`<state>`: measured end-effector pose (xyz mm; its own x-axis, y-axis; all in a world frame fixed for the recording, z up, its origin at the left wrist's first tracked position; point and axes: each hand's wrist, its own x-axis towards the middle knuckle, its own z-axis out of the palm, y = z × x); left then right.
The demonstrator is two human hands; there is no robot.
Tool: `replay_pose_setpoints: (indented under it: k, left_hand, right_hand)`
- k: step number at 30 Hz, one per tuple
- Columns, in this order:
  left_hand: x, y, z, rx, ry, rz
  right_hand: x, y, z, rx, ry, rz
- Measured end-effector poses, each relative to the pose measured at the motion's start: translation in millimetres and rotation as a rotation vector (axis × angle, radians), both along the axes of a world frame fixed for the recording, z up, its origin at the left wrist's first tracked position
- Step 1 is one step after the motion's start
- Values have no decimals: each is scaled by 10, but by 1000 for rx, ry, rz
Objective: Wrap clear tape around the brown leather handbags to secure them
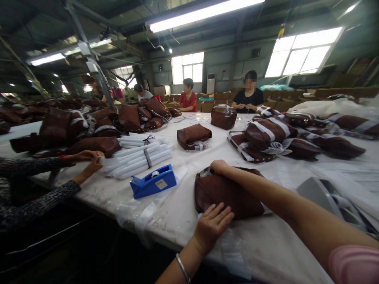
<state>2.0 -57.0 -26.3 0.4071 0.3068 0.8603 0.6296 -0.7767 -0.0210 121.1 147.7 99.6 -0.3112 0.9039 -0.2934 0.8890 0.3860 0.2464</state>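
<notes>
A brown leather bag (225,193) lies flat on the white table (266,244) in front of me. My left hand (212,225) rests open on its near edge, fingers spread flat. My right hand (218,167) reaches over the bag to its far left corner, where the fingers curl down out of sight into the bag's opening. A silver bangle (182,268) sits on my left wrist.
A blue tape dispenser (153,182) stands left of the bag, with bundled white rolls (139,156) behind it. A co-worker's hands (89,159) at left touch those rolls. Piles of brown bags (266,136) cover the table; other people sit at the far end.
</notes>
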Motion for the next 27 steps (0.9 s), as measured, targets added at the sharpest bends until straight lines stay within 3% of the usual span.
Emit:
replay_pose_setpoints:
  k: [7,12,20,27]
  left_hand:
    - [-45,-27,-67,52,64,-16]
    - [-34,-46,-60,83,71,-22]
    - [-20,-89,107,138,37,-41]
    - [-121,-37,290,152,81,-44]
  right_hand:
    - [167,-159,113,93,83,133]
    - [349,-244,104,101,144,171]
    - [478,-252,124,14,222,124]
    - [647,-311,203,147,240,-69]
